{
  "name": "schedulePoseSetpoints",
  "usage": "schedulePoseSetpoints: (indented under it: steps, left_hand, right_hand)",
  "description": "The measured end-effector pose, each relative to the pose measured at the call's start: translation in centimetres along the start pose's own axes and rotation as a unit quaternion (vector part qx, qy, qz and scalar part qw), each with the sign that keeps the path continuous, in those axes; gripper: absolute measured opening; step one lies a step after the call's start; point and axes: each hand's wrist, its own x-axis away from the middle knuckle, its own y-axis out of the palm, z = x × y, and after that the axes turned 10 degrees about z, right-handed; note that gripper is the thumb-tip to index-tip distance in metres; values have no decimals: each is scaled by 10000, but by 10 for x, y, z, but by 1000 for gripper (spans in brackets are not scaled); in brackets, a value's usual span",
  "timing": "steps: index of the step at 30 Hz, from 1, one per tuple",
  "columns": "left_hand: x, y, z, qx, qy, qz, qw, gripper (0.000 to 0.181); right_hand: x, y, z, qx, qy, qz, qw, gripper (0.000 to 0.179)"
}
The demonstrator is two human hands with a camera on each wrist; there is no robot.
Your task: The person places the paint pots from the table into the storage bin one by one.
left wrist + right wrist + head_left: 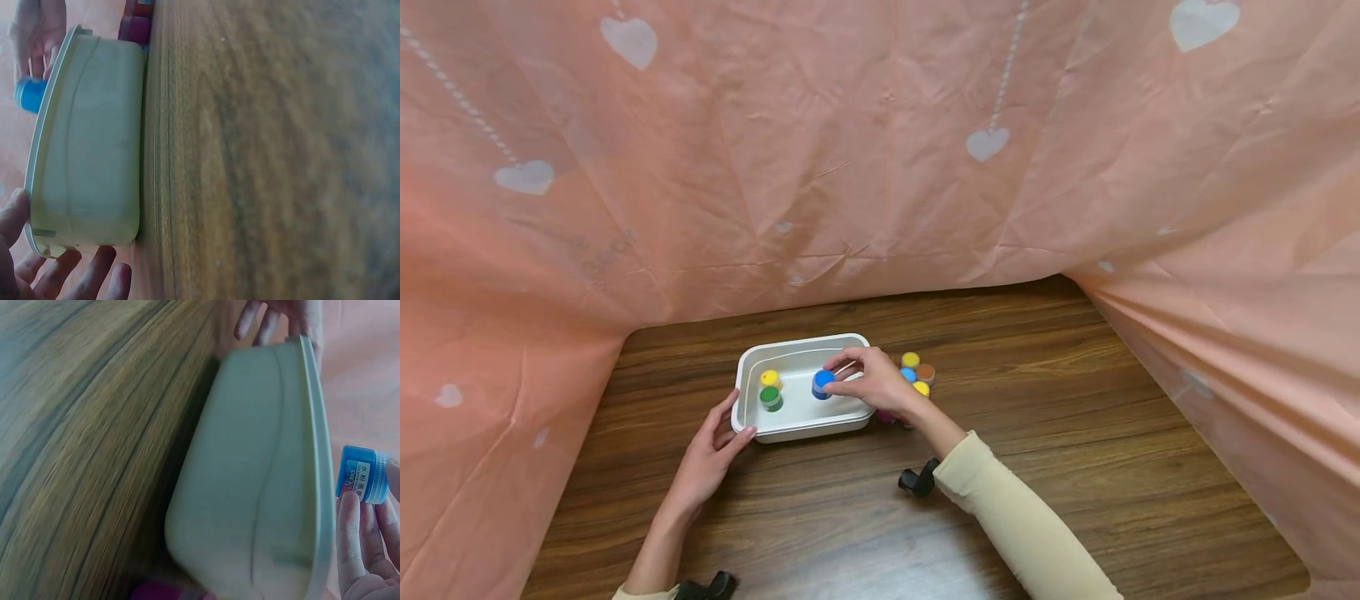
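A white plastic tray [808, 435] stands on the wooden table. My left hand [706, 458] holds its near left corner, with the thumb and fingers spread around the rim and outer wall. In the right wrist view, the thumb and fingers of my right hand [369, 550] pinch a small blue paint jar [357, 475] with a printed label. The head view has this jar over the right half of the tray, above the rim as the wrist views show. Inside the tray, on the left, a yellow-topped jar [771, 379] and a green paint jar [771, 398] are side by side.
More paint jars cluster against the tray's right side, among them a brown jar [926, 372] and a yellow jar [911, 360], partly hidden by my right hand. A pink cloth [850, 167] with white hearts hangs behind and beside the wooden table [1060, 433].
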Motion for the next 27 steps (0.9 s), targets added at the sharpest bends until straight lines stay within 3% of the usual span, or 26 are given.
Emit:
schedulePoseSetpoints:
  steps: [16,27]
  left_hand:
    - [2,-1,2,18,69,-7,10000,77]
    - [2,3,1,222,184,79,9996,73]
  right_hand:
    - [-25,58,-5,-143,68,-315,9994,30]
    - [-31,81,-1,-259,148,-320,9990,30]
